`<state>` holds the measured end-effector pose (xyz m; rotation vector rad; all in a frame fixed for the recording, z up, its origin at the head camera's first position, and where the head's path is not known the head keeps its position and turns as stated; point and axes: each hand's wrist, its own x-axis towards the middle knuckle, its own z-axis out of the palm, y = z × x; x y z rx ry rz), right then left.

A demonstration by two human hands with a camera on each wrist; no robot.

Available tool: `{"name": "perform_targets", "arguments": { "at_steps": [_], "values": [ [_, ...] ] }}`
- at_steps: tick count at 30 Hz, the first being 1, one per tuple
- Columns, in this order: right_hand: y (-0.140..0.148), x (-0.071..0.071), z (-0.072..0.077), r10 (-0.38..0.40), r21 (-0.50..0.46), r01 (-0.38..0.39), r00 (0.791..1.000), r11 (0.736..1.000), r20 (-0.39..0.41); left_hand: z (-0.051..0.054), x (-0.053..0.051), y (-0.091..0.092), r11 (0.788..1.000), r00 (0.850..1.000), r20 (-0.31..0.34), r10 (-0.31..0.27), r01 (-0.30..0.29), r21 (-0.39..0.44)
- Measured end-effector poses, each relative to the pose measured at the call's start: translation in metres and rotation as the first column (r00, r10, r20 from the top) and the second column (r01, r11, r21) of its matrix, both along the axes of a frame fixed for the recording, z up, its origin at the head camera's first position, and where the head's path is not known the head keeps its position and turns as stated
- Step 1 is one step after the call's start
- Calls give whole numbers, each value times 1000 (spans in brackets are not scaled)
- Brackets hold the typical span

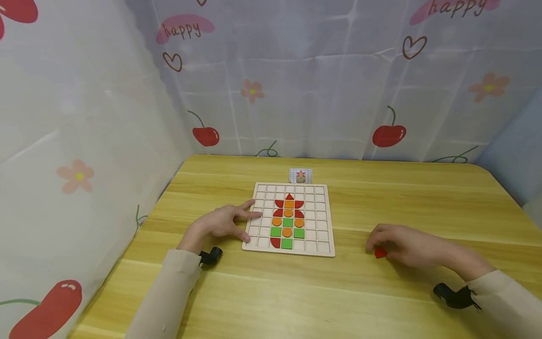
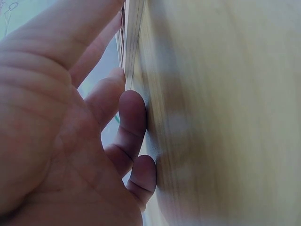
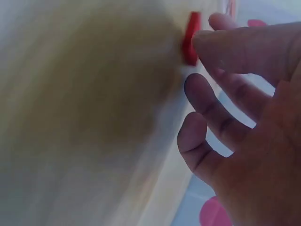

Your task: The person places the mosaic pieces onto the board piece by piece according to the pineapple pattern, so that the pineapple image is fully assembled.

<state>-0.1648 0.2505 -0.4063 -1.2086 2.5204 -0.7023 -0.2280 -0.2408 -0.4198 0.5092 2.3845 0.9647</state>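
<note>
A wooden grid board [image 1: 316, 220] lies on the table, bearing red, orange and green pieces in a column-like figure. Along its left edge rests my left hand [image 1: 222, 221], fingers spread, with thumb and some fingertips on the board. In the left wrist view, two fingertips of that hand [image 2: 131, 113] lie below the board's edge [image 2: 133, 42], near the tabletop. To the right of the board, my right hand [image 1: 406, 245] pinches a small red piece [image 1: 380, 253]. In the right wrist view the thumb presses this red piece [image 3: 191, 40]; its full shape is partly hidden.
A small pattern card [image 1: 300, 175] lies behind the board's far edge. The wooden table [image 1: 402, 197] meets a printed curtain [image 1: 305, 94] at the back and left. A black wrist camera [image 1: 211, 256] is on the left wrist, another [image 1: 453, 296] on the right.
</note>
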Motion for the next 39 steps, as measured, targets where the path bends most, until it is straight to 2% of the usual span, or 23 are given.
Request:
{"name": "perform_targets", "arguments": {
  "at_steps": [3, 5, 11, 13, 17, 20, 25, 34, 39],
  "values": [
    [7, 1, -6, 43, -35, -44, 999, 998, -24, 0, 0, 0, 1000, 1000, 0, -3, 3, -1],
    [8, 1, -8, 45, -53, -47, 998, 997, -42, 1, 0, 0, 1000, 1000, 0, -2, 2, -2],
    [2, 5, -8, -93, 3, 94, 993, 996, -73, 3, 0, 1, 1000, 1000, -1, -2, 2, -3],
    [0, 6, -8, -142, 19, 144, 988, 989, -63, 3, 0, 1, 1000, 1000, -2, -4, 4, -4],
    [-4, 6, -9, -182, 23, 182, 983, 983, -18, 3, 0, 1, 1000, 1000, 6, 0, 0, -1],
    [-4, 6, -7, -160, 19, 159, 987, 987, 14, 3, 0, 1, 1000, 1000, 10, 3, -3, 5],
    [-3, 4, -6, -111, 13, 111, 994, 994, 7, 3, -1, 1, 1000, 1000, -1, 2, -2, 5],
    [-12, 3, -9, -112, 28, 115, 989, 993, -94, 3, 0, 0, 1000, 1000, -9, -11, 11, -9],
    [-26, 2, -2, -108, 9, 110, 988, 994, -114, 3, 1, 1, 1000, 1000, -11, -20, 20, -14]
  ]
}}
